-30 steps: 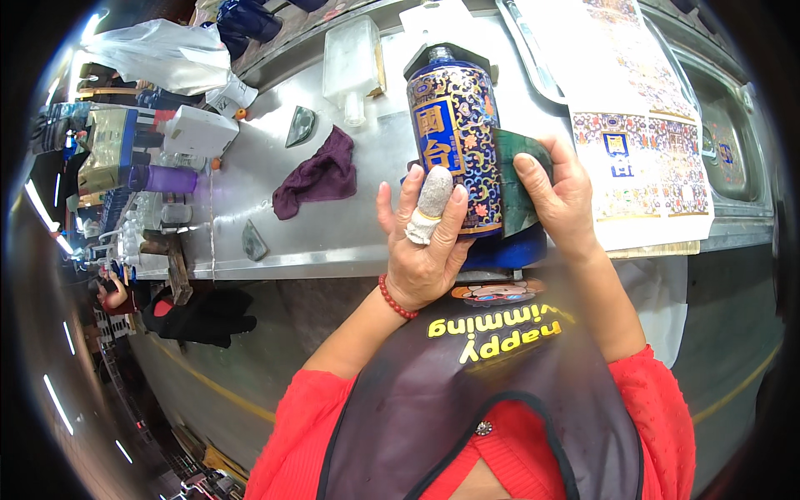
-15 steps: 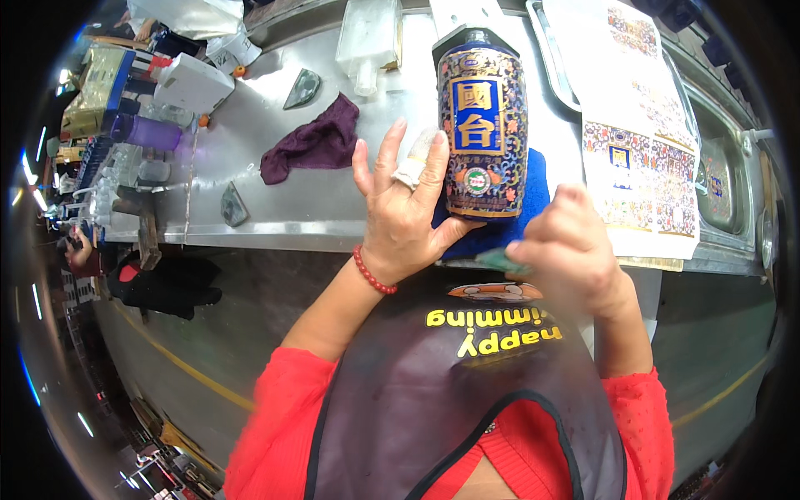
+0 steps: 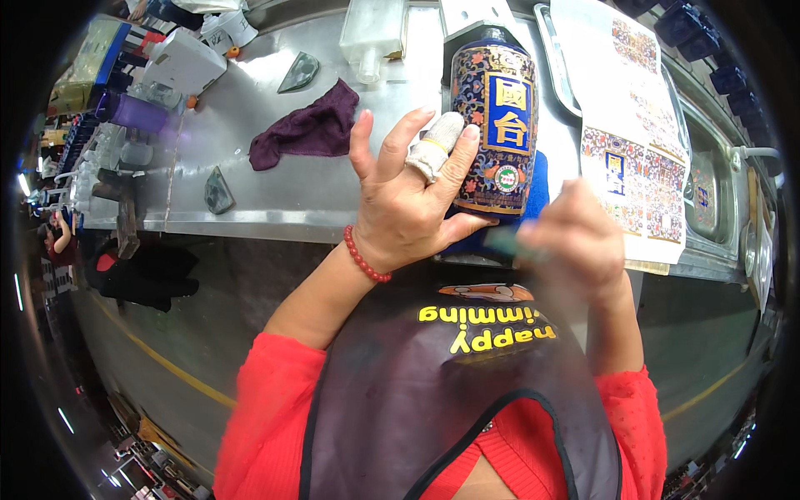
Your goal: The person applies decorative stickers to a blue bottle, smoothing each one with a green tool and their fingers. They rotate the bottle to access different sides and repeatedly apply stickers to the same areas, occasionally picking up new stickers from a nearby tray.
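Observation:
A dark blue bottle (image 3: 493,125) with an ornate floral wrap and gold lettering lies on a blue cloth (image 3: 540,187), its neck pointing away from me. My left hand (image 3: 404,200) steadies it from the left. The index finger presses along its side and the thumb lies by its base, while the other fingers are spread. A whitish wrap (image 3: 435,148) covers one finger of this hand. Close to the bottle's base, my right hand (image 3: 579,242) is closed around a flat green piece (image 3: 507,244), both smeared by motion.
On the metal table are a crumpled purple cloth (image 3: 312,129), a dark green flat piece (image 3: 300,72) and another such piece (image 3: 219,192). A clear square bottle (image 3: 372,37) lies at the back. Printed label sheets (image 3: 617,108) are at right, beside a sink (image 3: 718,204).
The bottle has rolled about its length, so its lettered panel now faces further right. My left index finger has come further over its side. The right hand stays near the base, still blurred.

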A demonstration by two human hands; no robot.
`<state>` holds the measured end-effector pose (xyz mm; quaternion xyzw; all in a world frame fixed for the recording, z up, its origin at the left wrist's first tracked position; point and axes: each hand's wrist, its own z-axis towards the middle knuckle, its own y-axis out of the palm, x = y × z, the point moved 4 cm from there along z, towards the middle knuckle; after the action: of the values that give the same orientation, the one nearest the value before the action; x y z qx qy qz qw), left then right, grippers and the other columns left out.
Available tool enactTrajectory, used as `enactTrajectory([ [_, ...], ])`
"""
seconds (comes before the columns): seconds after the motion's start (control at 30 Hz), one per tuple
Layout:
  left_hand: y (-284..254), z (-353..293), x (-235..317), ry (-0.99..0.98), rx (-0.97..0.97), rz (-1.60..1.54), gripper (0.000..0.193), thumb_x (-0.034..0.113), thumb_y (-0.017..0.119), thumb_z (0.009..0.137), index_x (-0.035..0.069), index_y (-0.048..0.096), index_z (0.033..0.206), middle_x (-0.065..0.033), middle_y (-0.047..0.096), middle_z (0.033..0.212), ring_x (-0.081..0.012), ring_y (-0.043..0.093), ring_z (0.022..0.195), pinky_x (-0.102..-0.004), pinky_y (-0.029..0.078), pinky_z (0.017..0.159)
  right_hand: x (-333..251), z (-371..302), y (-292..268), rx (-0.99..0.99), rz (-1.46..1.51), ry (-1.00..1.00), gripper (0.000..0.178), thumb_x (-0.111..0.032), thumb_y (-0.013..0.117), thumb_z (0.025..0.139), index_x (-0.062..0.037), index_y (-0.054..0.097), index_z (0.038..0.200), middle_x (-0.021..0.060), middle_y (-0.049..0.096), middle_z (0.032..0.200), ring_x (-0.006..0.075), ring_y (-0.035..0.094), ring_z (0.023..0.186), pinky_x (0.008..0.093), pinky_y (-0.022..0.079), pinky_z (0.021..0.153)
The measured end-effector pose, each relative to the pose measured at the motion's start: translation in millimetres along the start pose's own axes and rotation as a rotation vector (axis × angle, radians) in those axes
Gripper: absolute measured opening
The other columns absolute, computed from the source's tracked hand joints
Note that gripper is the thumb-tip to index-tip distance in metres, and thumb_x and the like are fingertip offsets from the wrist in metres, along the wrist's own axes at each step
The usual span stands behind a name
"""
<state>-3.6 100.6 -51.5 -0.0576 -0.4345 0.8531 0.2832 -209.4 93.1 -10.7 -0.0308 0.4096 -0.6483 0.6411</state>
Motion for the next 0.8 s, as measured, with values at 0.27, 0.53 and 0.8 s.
enactTrajectory([
  [0.27,39.0,-11.2,-17.2,-0.344,-0.033,-0.843,0.076,0.056,0.050,0.103,0.005,0.037,0.158,-0.0183,0.049,0.149,-0.0333,0.044,0.136,-0.0464,0.023,0.116,22.3,-22.5,-6.5,0.200,0.125,0.638,0.021,-0.011,0.081,0.083,0.0003,0.069,0.097,0.0090,0.067,0.078,0.0253,0.061,0.069,0.0355,0.046,0.068],
  [0.53,43.6,-16.5,-19.7,-0.320,-0.036,-0.801,0.076,0.053,0.052,0.103,0.006,0.032,0.160,-0.0163,0.050,0.147,-0.0314,0.045,0.132,-0.0455,0.024,0.115,-2.1,5.4,1.9,-0.064,-0.532,-0.019,0.032,-0.007,0.078,0.070,-0.0121,0.072,0.101,0.0027,0.061,0.094,0.0200,0.057,0.078,0.0441,0.040,0.088],
  [0.8,49.0,-17.2,-22.6,-0.334,-0.057,-0.919,0.079,0.053,0.054,0.102,0.004,0.031,0.160,-0.0191,0.048,0.151,-0.0325,0.044,0.135,-0.0441,0.026,0.116,8.0,-10.5,-8.5,0.013,-0.163,0.076,0.033,-0.001,0.077,0.061,-0.0074,0.073,0.093,0.0042,0.063,0.086,0.0222,0.055,0.074,0.0369,0.043,0.071],
])
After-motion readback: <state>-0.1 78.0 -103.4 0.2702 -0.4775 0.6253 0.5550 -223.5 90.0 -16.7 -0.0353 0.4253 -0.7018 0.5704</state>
